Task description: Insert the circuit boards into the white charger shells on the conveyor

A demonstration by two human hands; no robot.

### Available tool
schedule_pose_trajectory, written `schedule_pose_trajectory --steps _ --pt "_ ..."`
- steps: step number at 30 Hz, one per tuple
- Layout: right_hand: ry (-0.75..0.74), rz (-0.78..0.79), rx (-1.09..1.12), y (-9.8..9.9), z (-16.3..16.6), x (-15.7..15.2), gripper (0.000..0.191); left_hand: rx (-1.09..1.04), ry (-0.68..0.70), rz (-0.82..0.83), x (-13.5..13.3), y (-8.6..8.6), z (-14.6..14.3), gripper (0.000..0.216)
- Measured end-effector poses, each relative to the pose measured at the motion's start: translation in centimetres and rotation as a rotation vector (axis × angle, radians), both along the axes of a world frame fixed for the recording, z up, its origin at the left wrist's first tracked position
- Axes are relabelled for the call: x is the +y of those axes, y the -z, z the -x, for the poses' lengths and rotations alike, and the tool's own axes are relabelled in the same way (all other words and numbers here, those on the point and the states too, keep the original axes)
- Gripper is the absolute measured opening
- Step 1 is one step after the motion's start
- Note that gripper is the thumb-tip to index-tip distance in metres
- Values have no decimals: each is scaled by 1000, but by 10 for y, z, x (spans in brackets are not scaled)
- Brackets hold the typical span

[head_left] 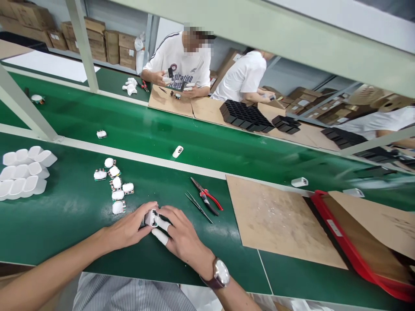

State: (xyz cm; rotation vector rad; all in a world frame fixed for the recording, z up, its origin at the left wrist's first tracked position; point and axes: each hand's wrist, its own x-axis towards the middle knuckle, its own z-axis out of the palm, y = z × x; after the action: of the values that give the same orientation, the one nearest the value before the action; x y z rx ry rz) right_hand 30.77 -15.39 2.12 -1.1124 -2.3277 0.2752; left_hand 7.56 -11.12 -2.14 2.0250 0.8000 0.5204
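Observation:
Between my hands, low over the green bench, is a small white plastic housing (151, 218) with its open end toward the right. My left hand (131, 227) grips it from the left, thumb below and fingers above. White finger covers sit on the thumb and a finger of my right hand (181, 235), whose fingertips touch the open end; whether they pinch a small part there is hidden. Just beyond lie several small circuit boards with white rounded tops (117, 195). Red-handled pliers (207, 196) and metal tweezers (199, 207) rest to the right.
Several white empty housings (24, 172) stand grouped at the left. A cardboard sheet (279, 220) and a red-rimmed tray (343, 233) occupy the right. Across the green conveyor belt (139, 129), which carries a few parts, co-workers (181, 65) sit near black trays (244, 115). Metal posts (82, 47) rise at the left.

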Motion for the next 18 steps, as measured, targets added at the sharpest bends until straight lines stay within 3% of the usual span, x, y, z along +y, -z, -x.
schedule_pose_trajectory --steps 4,10,13,18 --pt "-4 30 26 1 1 5 38 -18 2 22 2 -2 2 80" --pt "-86 -66 -81 7 1 7 18 12 2 62 4 1 6 88" --pt "-98 -44 -158 1 2 10 19 37 8 81 6 2 6 89" --pt "-67 162 115 -8 -3 18 33 28 4 45 6 -4 5 88"
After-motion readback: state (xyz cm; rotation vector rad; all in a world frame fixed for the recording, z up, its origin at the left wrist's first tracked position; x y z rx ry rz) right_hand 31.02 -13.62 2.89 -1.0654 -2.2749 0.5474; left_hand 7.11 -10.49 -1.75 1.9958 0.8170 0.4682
